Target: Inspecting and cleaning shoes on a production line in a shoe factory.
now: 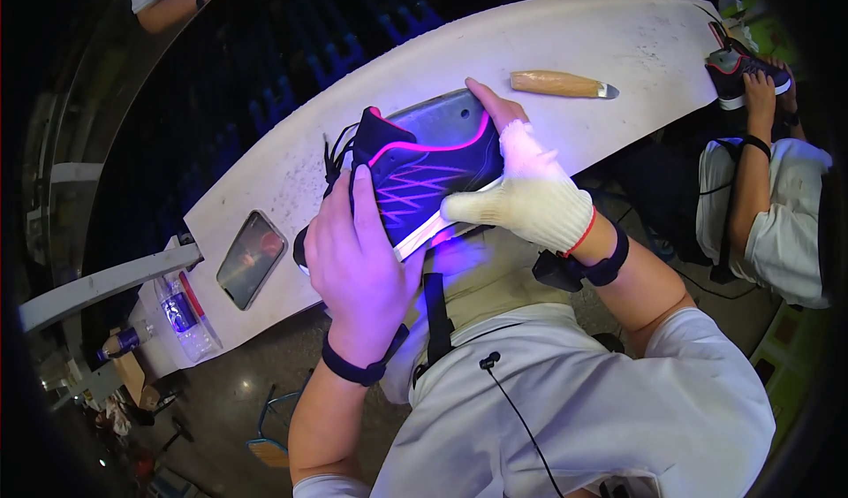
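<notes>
A black sneaker (468, 160) with pink collar trim, purple crisscross lines and a white sole is held up over the table edge, lit by violet light. Inside its opening sits a grey shoe last (442, 120) with a small round hole near the heel. My bare left hand (358, 255) grips the front part of the shoe from the near side, fingers against the upper. Around the heel end closes my right hand (534, 193), in a white knit glove with a red cuff edge and bare fingertips. Dark laces hang at the left; the toe is mostly hidden behind my left hand.
On the pale curved table (609, 38) lie a wooden-handled knife (555, 84), a phone (251, 259) and a clear plastic bottle (187, 317). A grey bar (110, 286) juts in at left. On the right, another person (764, 202) handles a similar shoe (738, 69). Another person's arm (172, 7) shows top left.
</notes>
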The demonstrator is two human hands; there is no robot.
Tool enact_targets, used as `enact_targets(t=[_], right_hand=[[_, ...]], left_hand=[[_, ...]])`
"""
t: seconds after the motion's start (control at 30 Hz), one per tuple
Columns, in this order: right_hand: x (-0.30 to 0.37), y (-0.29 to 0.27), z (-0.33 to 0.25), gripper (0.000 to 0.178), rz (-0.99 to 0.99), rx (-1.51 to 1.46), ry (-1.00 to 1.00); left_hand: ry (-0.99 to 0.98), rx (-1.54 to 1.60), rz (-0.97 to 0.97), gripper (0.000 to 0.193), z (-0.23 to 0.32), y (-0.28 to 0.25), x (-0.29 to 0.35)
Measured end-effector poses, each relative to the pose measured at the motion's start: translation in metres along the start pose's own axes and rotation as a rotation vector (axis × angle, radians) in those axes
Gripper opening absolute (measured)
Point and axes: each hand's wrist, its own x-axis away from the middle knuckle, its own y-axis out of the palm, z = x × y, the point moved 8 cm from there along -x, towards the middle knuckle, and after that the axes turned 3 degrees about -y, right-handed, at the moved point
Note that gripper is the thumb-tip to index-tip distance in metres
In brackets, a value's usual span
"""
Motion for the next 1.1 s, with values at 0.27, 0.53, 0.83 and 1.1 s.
enact_targets(t=[0.27,0.53,0.83,1.1], right_hand=[[0.010,-0.002,-0.007,0.115,0.051,0.046,-0.153],[0.055,0.024,-0.047,0.033,0.268,0.429,-0.662],[0.045,0.027,-0.063,0.014,0.358,0.385,-0.578],[0.041,0.006,-0.055,0.016,0.291,0.202,-0.558]], left_hand=[[-0.004,0.136,-0.031,0.102,-0.001,-0.006,0.002],[0.038,0.049,0.002,0.085,-0.004,-0.002,0.003],[0.039,0.045,-0.011,0.089,-0.005,-0.001,-0.005],[0.029,0.082,-0.012,0.086,-0.005,-0.002,-0.008]])
